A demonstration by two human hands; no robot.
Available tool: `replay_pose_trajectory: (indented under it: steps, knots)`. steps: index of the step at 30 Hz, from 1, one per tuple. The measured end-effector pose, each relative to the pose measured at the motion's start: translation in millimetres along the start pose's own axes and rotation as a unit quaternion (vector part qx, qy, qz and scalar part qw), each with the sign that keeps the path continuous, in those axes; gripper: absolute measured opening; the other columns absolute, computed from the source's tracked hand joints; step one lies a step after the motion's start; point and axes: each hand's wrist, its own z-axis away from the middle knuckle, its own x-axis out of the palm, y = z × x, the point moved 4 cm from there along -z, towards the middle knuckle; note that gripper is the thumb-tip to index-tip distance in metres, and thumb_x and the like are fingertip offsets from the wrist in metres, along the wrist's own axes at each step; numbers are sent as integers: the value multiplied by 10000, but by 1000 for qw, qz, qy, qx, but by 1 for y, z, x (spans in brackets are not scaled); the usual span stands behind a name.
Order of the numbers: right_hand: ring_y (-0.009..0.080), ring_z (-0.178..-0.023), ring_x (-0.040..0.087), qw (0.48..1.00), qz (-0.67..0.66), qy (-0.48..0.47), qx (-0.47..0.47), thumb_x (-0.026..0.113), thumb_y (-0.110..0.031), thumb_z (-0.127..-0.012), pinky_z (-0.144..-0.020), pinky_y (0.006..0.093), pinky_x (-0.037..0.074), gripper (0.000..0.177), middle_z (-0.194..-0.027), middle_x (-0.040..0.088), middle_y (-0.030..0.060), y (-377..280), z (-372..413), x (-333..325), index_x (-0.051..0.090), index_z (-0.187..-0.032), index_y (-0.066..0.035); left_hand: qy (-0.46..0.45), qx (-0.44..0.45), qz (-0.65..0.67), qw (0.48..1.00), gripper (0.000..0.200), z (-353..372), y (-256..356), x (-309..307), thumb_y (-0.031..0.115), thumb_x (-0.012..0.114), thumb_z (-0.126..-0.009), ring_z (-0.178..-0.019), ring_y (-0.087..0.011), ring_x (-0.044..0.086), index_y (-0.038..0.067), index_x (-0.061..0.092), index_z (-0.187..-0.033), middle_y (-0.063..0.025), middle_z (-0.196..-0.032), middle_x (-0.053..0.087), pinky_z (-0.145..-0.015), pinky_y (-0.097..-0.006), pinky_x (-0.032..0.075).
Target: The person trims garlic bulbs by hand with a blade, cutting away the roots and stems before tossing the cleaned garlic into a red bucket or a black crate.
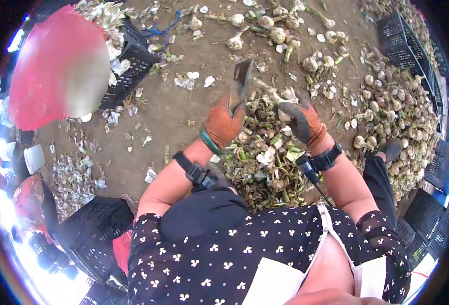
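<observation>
My left hand (pixel 225 121), in an orange glove with a dark palm, is closed round the handle of a flat metal blade (pixel 243 73) that points up and away. Just to its right, my right hand (pixel 302 122), gloved the same way, grips a garlic bulb (pixel 285 115) between thumb and fingers. The bulb's stem runs toward the blade; whether they touch is unclear. Below and between the hands lies a heap of cut stems and peelings (pixel 267 168).
A large garlic pile (pixel 402 122) lies at the right beside black crates (pixel 406 43). Loose bulbs (pixel 278 34) are scattered ahead. At the left are a red mesh sack (pixel 44 66), a crate of peelings (pixel 128 66) and another black crate (pixel 95 231). Peelings litter the dirt floor (pixel 173 119).
</observation>
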Motion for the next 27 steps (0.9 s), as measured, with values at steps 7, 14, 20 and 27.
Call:
replay_pose_trajectory:
  steps: [7, 14, 20, 27]
  knots:
    - [198, -912, 547, 992, 55, -103, -52, 556, -141, -750, -887, 306, 368, 166, -1015, 577, 93, 14, 6, 3, 615, -895, -85, 17, 62, 37, 997, 372, -5, 18, -8, 210, 538, -726, -770, -398, 556, 14, 481, -1038, -239, -800, 577, -652, -418, 455]
    - [151, -837, 553, 884, -458, -4, 95, 500, -114, -804, -732, 277, 447, 242, -969, 572, 63, 11, 17, -40, 513, -1032, -35, -357, -136, -269, 884, 501, 36, -83, 20, 205, 511, -700, -887, -382, 531, 47, 434, -1169, -243, -955, 555, -791, -425, 419]
    - [137, -672, 561, 839, -497, 219, -18, 474, -271, -826, -624, 260, 480, 272, -838, 588, 23, 8, 45, -165, 535, -988, -62, -320, -60, -305, 895, 411, 22, -100, 6, 231, 492, -703, -894, -381, 534, 4, 502, -1046, -251, -951, 555, -787, -411, 421]
    - [156, -796, 515, 580, -475, 507, -426, 483, -334, -835, -655, 282, 451, 291, -960, 546, 34, -59, 157, -360, 526, -983, -87, -309, -134, -375, 864, 382, 8, -49, -55, 274, 491, -710, -876, -385, 540, -15, 561, -949, -245, -922, 567, -773, -414, 426]
